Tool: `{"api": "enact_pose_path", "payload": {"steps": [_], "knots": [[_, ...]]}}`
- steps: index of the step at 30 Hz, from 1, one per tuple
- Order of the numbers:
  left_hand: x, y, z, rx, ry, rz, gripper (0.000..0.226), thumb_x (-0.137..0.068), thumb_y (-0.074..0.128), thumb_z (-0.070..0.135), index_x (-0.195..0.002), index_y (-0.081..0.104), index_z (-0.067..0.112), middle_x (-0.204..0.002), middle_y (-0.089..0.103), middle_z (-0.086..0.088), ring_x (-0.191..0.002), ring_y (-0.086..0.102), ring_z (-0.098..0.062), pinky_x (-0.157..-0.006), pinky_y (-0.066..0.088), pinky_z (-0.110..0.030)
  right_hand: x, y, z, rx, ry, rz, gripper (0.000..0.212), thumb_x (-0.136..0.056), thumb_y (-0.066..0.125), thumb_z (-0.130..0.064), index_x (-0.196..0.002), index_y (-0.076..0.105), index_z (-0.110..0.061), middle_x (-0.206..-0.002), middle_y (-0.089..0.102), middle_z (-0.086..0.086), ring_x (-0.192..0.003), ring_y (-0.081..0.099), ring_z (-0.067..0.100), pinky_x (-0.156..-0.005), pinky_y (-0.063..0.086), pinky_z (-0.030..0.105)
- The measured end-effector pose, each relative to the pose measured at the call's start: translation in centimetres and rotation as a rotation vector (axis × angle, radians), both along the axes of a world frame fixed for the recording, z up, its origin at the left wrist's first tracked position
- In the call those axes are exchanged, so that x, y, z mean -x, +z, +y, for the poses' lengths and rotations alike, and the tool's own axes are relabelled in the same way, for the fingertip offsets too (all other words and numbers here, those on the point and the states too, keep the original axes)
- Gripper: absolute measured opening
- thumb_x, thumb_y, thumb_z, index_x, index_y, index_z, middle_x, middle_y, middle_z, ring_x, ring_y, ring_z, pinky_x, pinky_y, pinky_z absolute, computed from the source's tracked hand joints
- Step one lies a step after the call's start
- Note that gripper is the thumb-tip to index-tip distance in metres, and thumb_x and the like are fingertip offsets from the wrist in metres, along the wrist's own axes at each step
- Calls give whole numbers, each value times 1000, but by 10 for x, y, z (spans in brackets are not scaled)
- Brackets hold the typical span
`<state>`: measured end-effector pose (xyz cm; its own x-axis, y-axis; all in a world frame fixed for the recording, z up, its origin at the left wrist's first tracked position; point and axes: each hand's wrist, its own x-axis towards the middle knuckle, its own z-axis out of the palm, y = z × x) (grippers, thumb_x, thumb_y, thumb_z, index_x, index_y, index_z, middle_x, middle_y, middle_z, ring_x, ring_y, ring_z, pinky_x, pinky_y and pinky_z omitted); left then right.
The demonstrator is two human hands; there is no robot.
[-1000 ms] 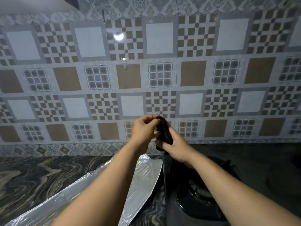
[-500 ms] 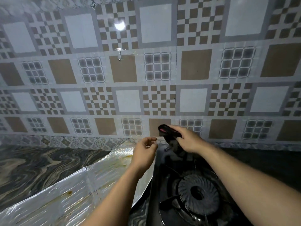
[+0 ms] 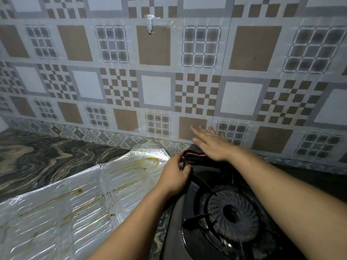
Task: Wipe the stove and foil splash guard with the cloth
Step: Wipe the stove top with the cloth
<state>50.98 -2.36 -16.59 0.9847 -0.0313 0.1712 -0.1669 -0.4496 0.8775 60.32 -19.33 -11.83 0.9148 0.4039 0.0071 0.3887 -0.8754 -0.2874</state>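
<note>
At the left of the frame the marbled counter (image 3: 43, 156) runs under the patterned tile wall (image 3: 155, 89). The foil splash guard (image 3: 78, 209) lies tilted across the lower left, streaked with brown grease along its ribs, so it looks unwiped. Near the centre the left hand (image 3: 173, 175) pinches one end of the dark cloth (image 3: 193, 157), whose pink edge shows at the back corner of the stove (image 3: 231, 218). Just to the right, the right hand (image 3: 212, 145) lies flat with fingers straight on the cloth, spreading or pressing it down. The black stove and its burner fill the lower right. Judging by the stains, the wiping has barely begun; both surfaces remain to be done.
</note>
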Motion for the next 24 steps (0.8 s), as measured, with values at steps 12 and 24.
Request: {"api": "enact_pose_path", "payload": {"steps": [12, 24], "knots": [[-6, 3, 1, -140, -49, 103, 67, -77, 48, 36, -138, 49, 7, -134, 58, -15, -120, 57, -31, -103, 46, -45, 6, -15, 8, 370, 104, 193, 63, -90, 10, -73, -143, -19, -56, -159, -25, -7, -146, -22, 32, -114, -9, 64], [-30, 8, 4, -498, -181, 158, 84, -87, 46, 50, -156, 23, 9, -162, 24, -13, -148, 25, -27, -118, 19, -30, -3, -6, -20, 332, 13, 416, 92, -66, 17, -88, -143, -19, -55, -161, -23, -2, -145, -23, 38, -115, -7, 64]]}}
